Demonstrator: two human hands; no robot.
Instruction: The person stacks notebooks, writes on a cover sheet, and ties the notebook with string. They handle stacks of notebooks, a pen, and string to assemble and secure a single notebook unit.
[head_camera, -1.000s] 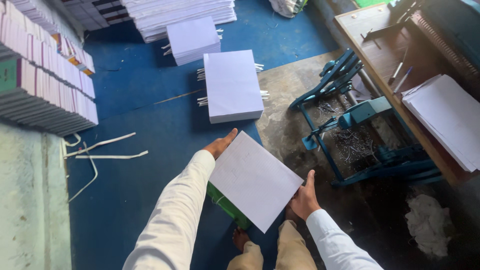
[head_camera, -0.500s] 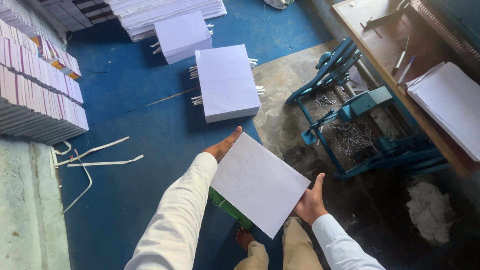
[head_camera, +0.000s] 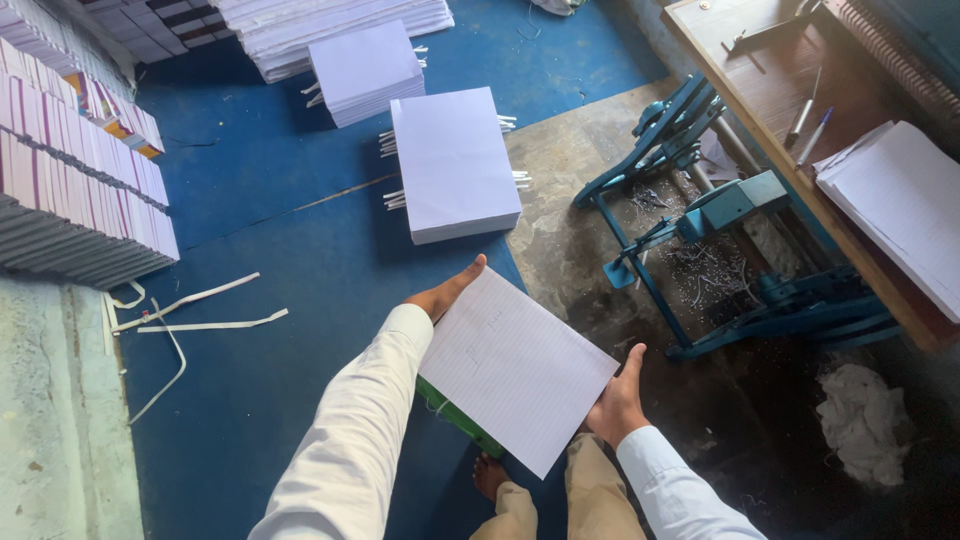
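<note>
Little has shifted since the earlier frames: both hands keep the same hold on the sheaf of ruled paper (head_camera: 515, 370), which sits a touch lower and more central in the frame, while the paper stacks on the floor have slid toward the upper middle as the head tilts. From the head view, the left hand (head_camera: 447, 292) lies flat along the sheaf's upper left edge, fingers stretched out and pressed against it, and the right hand (head_camera: 617, 402) clasps the lower right edge with the thumb up along the side, so the sheaf is pinched between the two palms at lower centre. Under it a green edge (head_camera: 455, 415) shows (whether it is a cover or a separate board I cannot tell). Directly above, on the blue floor mat (head_camera: 280, 240), stands a tall white paper stack (head_camera: 455, 160) with strips poking out at its sides, and a second stack (head_camera: 362, 70) stands just behind. Right of centre a blue metal machine (head_camera: 720, 250) rests beside a wooden table (head_camera: 760, 90).
</note>
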